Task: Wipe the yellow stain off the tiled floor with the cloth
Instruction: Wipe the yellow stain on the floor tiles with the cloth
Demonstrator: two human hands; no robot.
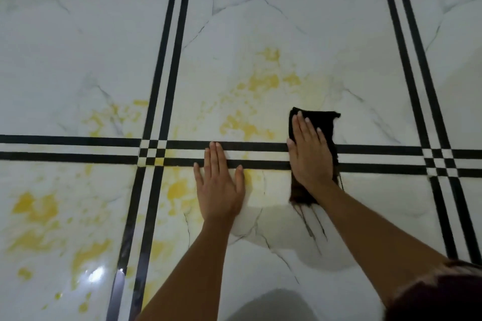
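Note:
A yellow stain [260,81] spreads in patches over the white marble-look tiled floor [287,13], with more patches at the lower left and beside the black tile lines. A dark cloth [323,122] lies flat on the floor across the horizontal black stripes. My right hand [310,151] presses flat on the cloth with straight fingers. My left hand [219,185] rests flat on the bare floor to the left of the cloth, fingers straight, touching the edge of a yellow patch.
Double black stripes [172,60] cross the floor vertically at left and right and horizontally through the middle. A dark strip runs along the far edge at the top. Dark hair [443,300] shows at the lower right corner.

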